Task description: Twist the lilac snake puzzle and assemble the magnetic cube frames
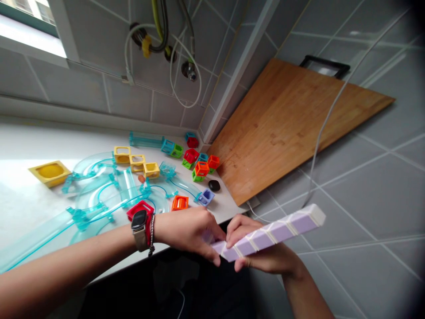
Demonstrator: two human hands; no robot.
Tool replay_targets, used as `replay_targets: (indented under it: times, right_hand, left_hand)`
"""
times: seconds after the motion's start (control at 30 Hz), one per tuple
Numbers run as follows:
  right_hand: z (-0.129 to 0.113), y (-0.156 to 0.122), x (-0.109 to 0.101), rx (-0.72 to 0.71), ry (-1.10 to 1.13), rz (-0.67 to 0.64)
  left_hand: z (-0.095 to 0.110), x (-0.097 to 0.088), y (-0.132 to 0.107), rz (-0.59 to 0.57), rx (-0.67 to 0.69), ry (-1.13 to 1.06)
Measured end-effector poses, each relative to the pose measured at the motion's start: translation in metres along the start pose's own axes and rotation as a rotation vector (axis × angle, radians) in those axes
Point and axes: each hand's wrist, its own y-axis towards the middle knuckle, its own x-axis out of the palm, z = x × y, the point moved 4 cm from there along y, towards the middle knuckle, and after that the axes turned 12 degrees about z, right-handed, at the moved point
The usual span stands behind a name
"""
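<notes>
Head view shows one long, lilac, square-sided bar with white bands (282,231), its lower end gripped by the left hand (194,230), its middle by the right hand (270,257), and three yellow open-sided cubes (137,168) on the white desk (20,141) beyond.

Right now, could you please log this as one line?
left hand: holding left end of purple bar | right hand: gripping purple bar | white counter: turquoise track pieces, colored cubes
</notes>
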Motion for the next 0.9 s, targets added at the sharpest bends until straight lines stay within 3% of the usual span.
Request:
replay_targets:
  times: [0.1,0.17,0.33,0.43,0.5,0.57,0.67,0.77,0.83,0.9]
  right_hand:
    - [-0.003,0.001,0.012,0.031,0.246,-0.229]
    - [0.001,0.001,0.018,0.02,0.401,-0.235]
    - [0.017,-0.001,0.037,-0.022,0.685,-0.063]
    - [0.015,-0.006,0.056,-0.077,0.856,-0.116]
    - [0.01,-0.012,0.066,-0.064,0.914,-0.189]
    - [0.007,-0.019,0.067,0.005,0.912,-0.179]
    - [0.012,-0.031,0.051,0.144,0.865,0.09]
    - [0.028,-0.046,0.031,0.289,0.751,0.478]
    - [0.037,-0.057,0.024,0.367,0.69,0.715]
    - [0.043,-0.067,0.027,0.436,0.68,0.897]
  left_hand:
    - [-0.002,0.024,-0.01,-0.325,-0.128,-0.304]
    - [-0.004,0.037,-0.016,-0.428,-0.249,-0.488]
    - [-0.014,0.07,-0.03,-0.58,-0.478,-0.938]
    - [-0.015,0.099,-0.045,-0.682,-0.461,-1.144]
    - [-0.016,0.117,-0.053,-0.679,-0.479,-1.279]
    - [-0.017,0.126,-0.057,-0.661,-0.523,-1.354]
    - [-0.022,0.115,-0.046,-0.526,-0.61,-1.24]
    - [-0.029,0.082,-0.028,-0.096,-0.679,-0.849]
    - [-0.023,0.064,-0.026,0.216,-0.606,-0.574]
    - [-0.01,0.064,-0.038,0.391,-0.484,-0.379]
